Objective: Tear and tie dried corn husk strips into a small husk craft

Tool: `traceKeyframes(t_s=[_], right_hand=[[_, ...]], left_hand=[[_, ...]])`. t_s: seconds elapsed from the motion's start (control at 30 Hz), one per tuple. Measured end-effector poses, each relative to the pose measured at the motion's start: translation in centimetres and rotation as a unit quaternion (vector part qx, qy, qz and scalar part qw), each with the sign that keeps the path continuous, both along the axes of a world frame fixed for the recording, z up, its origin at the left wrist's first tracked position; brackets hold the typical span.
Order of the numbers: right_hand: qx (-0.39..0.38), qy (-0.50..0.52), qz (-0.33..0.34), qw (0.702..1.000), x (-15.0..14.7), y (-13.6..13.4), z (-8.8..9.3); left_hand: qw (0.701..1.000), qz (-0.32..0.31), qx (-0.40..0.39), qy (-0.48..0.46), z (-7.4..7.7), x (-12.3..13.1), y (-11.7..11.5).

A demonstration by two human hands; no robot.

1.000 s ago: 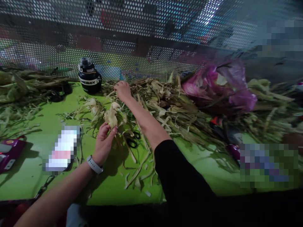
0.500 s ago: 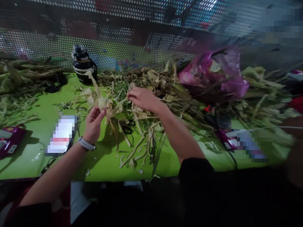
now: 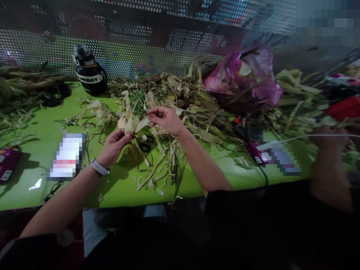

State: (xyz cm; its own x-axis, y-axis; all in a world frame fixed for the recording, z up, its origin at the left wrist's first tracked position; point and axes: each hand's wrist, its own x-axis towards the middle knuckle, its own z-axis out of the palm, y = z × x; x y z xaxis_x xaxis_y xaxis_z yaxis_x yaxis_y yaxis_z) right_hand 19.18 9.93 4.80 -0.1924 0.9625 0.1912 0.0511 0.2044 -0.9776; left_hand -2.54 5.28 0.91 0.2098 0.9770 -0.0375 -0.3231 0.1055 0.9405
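My left hand (image 3: 114, 144) pinches a small bundle of pale dried corn husk strips (image 3: 128, 118) above the green table (image 3: 33, 195). A white watch sits on that wrist. My right hand (image 3: 165, 118) is closed on one strip of the same bundle, at its right side. Black scissors (image 3: 146, 143) lie on the table just under the bundle. A big heap of dried husks (image 3: 191, 101) lies behind my hands.
A black jug (image 3: 88, 71) stands at the back left by a perforated metal screen (image 3: 126, 48). A pink plastic bag (image 3: 242, 80) lies on the husks at right. A blurred phone (image 3: 67, 155) lies left. Another person's hand (image 3: 327, 140) shows at far right.
My right hand came back from the far husk heap to the bundle held by my left hand and took hold of a strip. The view shifted right.
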Motion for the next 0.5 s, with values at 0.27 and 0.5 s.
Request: traceKeyframes(t_s=[0.27, 0.5], right_hand=[[-0.022, -0.013, -0.018, 0.999, 0.1, 0.3, -0.9], [0.013, -0.264, 0.099, 0.959, 1.1, -0.2, 0.1]], left_hand=[[0.999, 0.019, 0.027, 0.043, -0.3, -0.1, 0.0], [0.998, 0.001, 0.034, 0.049, -0.3, -0.5, 0.4]])
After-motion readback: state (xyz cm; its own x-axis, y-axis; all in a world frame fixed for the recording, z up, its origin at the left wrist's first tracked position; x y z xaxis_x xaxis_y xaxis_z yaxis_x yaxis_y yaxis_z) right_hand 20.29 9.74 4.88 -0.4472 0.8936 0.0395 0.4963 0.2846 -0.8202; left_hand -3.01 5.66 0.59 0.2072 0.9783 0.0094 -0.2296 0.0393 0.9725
